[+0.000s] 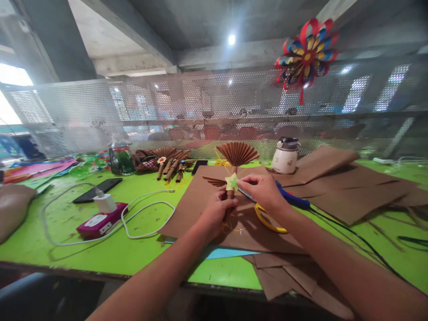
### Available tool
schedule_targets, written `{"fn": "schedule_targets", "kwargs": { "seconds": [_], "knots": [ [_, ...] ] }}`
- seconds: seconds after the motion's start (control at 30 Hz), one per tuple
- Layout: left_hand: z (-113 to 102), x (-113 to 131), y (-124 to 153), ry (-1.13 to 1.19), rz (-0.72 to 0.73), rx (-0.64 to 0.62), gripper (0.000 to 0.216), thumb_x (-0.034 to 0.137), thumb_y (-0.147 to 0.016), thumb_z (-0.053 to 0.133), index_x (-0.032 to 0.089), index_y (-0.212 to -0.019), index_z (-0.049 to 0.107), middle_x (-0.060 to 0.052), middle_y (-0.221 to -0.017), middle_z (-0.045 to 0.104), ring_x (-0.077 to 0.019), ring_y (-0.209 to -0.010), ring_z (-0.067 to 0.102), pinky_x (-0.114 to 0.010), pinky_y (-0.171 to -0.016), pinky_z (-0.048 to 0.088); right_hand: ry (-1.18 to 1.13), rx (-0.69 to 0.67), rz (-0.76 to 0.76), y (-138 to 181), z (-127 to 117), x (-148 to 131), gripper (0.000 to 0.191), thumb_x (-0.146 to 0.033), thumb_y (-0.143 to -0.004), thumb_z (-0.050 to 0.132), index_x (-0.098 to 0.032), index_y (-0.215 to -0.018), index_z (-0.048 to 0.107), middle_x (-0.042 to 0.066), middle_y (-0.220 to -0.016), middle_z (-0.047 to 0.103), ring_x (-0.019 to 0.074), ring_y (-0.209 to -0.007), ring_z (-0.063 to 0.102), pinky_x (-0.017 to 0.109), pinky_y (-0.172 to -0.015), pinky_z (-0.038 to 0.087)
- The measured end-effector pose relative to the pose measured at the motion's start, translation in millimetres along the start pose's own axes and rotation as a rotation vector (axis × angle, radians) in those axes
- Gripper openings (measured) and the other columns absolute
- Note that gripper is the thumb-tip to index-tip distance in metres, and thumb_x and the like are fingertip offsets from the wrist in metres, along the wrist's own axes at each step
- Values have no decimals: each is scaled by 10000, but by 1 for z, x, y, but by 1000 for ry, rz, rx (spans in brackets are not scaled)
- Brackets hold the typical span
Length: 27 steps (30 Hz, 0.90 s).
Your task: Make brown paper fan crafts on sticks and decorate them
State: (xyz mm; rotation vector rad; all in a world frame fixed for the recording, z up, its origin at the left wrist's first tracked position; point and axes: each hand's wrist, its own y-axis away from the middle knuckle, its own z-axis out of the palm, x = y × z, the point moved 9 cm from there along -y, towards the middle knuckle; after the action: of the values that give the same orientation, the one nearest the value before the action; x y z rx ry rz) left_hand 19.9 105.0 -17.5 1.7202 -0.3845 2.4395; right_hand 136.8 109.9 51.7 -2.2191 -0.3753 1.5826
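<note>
A brown pleated paper fan point(237, 153) on a rolled brown handle stands upright above the brown paper sheet point(197, 209). My left hand point(216, 210) is closed round the lower handle. My right hand point(262, 189) pinches a pale green paper star point(232, 182) against the handle just under the fan. A second small brown pleated piece point(214, 181) pokes out left of the star. Yellow-handled scissors point(267, 220) lie under my right wrist.
The green table point(67, 214) carries a pink power bank with white charger and cable point(100, 220), a black phone point(97, 189), finished brown fans point(169, 162), a white jar point(285, 156), brown sheets point(354, 187) and a blue tool with black cord point(294, 199). A colourful paper pinwheel point(306, 53) hangs on the mesh screen.
</note>
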Motion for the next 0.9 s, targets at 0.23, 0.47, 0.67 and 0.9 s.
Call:
{"fn": "schedule_targets", "kwargs": {
  "seconds": [0.23, 0.47, 0.67, 0.9],
  "knots": [
    [3, 2, 1, 16, -5, -15, 158, 121, -593, 640, 143, -700, 526, 38, -582, 477, -46, -473, 426, -173, -465, 308, -2, 7, 13, -2, 0, 7, 252, -341, -666, 610, -108, -700, 699, 49, -652, 671, 143, -595, 559, 246, -566, 411],
    [5, 4, 3, 15, -12, -24, 150, 115, -581, 638, 143, -667, 518, 43, -557, 462, -46, -461, 409, -176, -447, 286, 77, 31, -10, -1, 0, 5, 244, -349, -673, 583, -125, -656, 677, 30, -606, 651, 135, -570, 543, 240, -556, 398],
    [3, 3, 2, -3, -6, -8, 140, 124, -580, 639, 138, -622, 506, 32, -536, 464, -46, -437, 402, -182, -432, 272, 138, 41, -49, 0, -1, 0, 218, -327, -690, 572, -138, -632, 665, 29, -605, 650, 138, -569, 547, 243, -558, 397],
    [1, 1, 1, -19, -7, -21, 136, 137, -593, 647, 141, -646, 522, 23, -553, 474, -56, -463, 426, -184, -454, 299, 155, 41, -50, 0, -1, -2, 210, -321, -692, 580, -137, -629, 662, 25, -589, 645, 136, -556, 544, 240, -544, 387]
  ]
}}
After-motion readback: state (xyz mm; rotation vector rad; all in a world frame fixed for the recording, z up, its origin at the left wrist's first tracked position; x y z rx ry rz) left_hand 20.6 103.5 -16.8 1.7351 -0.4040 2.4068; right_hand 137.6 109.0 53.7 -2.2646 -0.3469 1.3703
